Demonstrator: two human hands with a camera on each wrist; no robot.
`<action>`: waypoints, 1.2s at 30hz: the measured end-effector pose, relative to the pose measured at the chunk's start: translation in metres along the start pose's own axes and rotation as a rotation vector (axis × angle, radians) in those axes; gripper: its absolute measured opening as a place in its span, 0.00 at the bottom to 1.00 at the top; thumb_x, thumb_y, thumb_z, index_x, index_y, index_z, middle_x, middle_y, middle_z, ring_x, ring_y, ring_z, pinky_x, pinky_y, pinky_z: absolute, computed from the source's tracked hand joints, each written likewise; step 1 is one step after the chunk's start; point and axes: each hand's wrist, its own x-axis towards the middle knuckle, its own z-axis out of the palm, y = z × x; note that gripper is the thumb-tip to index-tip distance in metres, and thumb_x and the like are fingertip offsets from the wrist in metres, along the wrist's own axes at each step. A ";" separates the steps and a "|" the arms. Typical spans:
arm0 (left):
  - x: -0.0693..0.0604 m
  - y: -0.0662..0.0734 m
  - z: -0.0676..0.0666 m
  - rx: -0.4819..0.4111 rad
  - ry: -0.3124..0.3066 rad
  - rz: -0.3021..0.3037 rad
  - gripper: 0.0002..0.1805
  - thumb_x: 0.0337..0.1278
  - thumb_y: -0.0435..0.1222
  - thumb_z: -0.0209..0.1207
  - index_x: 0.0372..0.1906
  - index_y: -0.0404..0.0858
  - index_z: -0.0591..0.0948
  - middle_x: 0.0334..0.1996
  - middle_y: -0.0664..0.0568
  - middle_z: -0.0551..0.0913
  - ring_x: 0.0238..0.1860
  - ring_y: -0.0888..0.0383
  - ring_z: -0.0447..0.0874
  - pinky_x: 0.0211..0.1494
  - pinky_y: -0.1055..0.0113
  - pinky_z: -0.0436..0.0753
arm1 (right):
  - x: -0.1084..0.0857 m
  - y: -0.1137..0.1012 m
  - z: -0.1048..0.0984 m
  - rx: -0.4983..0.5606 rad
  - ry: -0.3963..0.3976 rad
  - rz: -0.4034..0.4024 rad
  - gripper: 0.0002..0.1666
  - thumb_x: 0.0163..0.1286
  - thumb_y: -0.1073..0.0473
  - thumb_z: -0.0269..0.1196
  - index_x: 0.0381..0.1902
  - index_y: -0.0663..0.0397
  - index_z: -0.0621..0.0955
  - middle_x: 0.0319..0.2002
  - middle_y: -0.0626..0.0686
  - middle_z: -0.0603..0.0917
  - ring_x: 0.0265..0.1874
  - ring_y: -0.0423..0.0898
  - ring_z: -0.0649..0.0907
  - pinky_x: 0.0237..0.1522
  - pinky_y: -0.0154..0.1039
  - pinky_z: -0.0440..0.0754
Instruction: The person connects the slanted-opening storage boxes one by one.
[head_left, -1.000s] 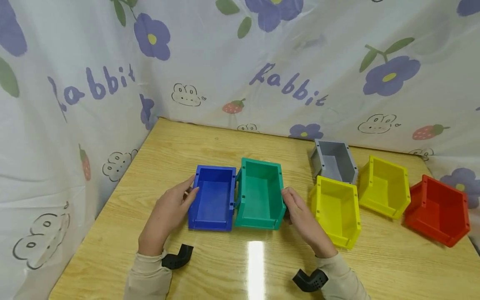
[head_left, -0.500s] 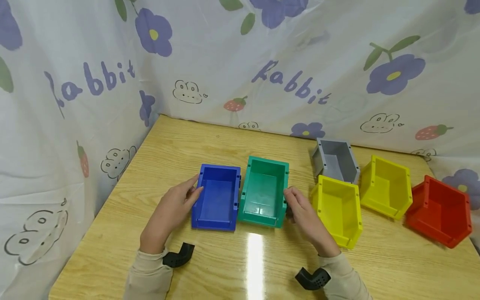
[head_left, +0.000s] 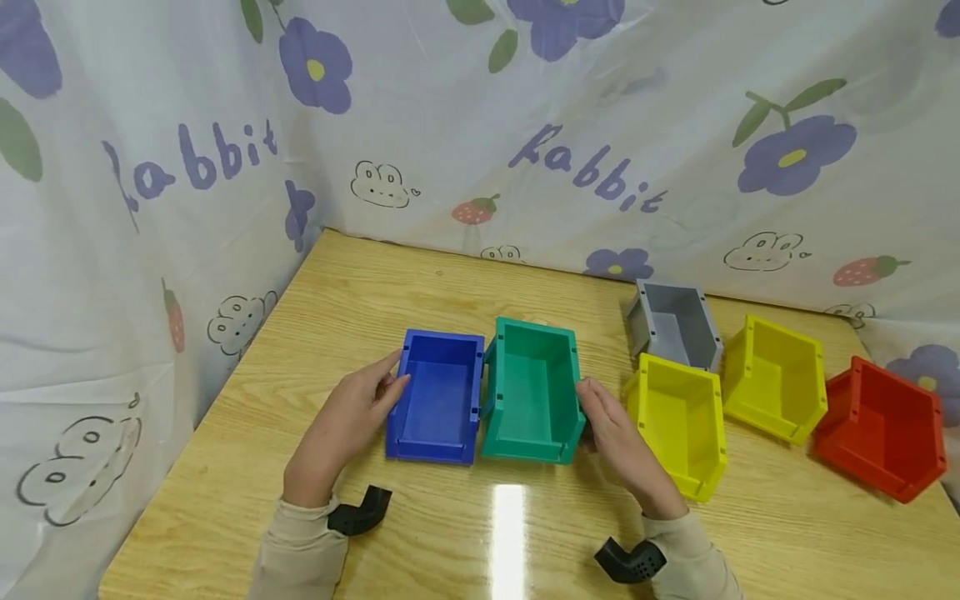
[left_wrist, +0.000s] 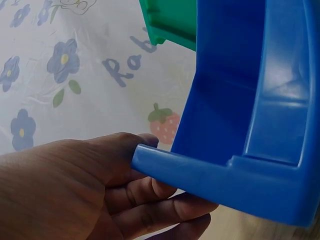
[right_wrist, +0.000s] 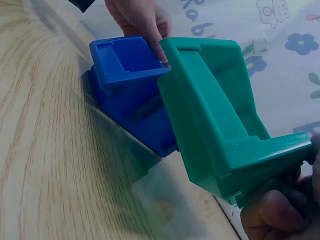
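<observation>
We see the left hand (head_left: 341, 429) pinching the blue bin (head_left: 437, 400)'s rim and the right hand (head_left: 621, 442) gripping the green bin (head_left: 528, 400)'s right side; beside each other over the table (head_left: 427, 546), both lie lengthwise toward the cloth (head_left: 420, 117) (low lips nearest us).

yellowish wood-grain tabletop (head_left: 427, 525) below the grip, I see white purple-flowered sheeting (head_left: 420, 108) behind and left of it, bright light streak (head_left: 507, 542) on the near side

On the white cloth (head_left: 420, 100), the word "Rabbit" (head_left: 588, 168) stood in purple letters at the back, and again at the left, where its first letter was less clear. The left wrist view showed only "Rab" (left_wrist: 118, 72).
</observation>
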 end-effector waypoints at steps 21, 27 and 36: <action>0.004 0.007 0.013 -0.025 -0.023 0.021 0.27 0.79 0.35 0.56 0.74 0.27 0.71 0.32 0.51 0.82 0.33 0.60 0.76 0.41 0.63 0.79 | -0.003 0.009 -0.010 0.000 0.023 0.019 0.28 0.88 0.43 0.41 0.38 0.61 0.69 0.25 0.51 0.64 0.19 0.41 0.66 0.23 0.31 0.66; 0.009 0.014 0.024 -0.057 -0.056 0.063 0.29 0.78 0.36 0.57 0.75 0.25 0.69 0.33 0.49 0.84 0.33 0.62 0.79 0.41 0.66 0.83 | -0.009 -0.003 -0.015 -0.093 0.188 0.097 0.28 0.86 0.42 0.47 0.30 0.58 0.68 0.21 0.49 0.63 0.18 0.44 0.67 0.23 0.34 0.66; 0.018 0.020 0.030 -0.061 -0.011 0.079 0.28 0.76 0.35 0.59 0.73 0.26 0.72 0.31 0.50 0.85 0.32 0.64 0.82 0.40 0.65 0.85 | -0.005 -0.015 -0.022 -0.107 0.246 0.105 0.28 0.86 0.44 0.50 0.27 0.56 0.68 0.20 0.48 0.62 0.19 0.45 0.68 0.24 0.35 0.67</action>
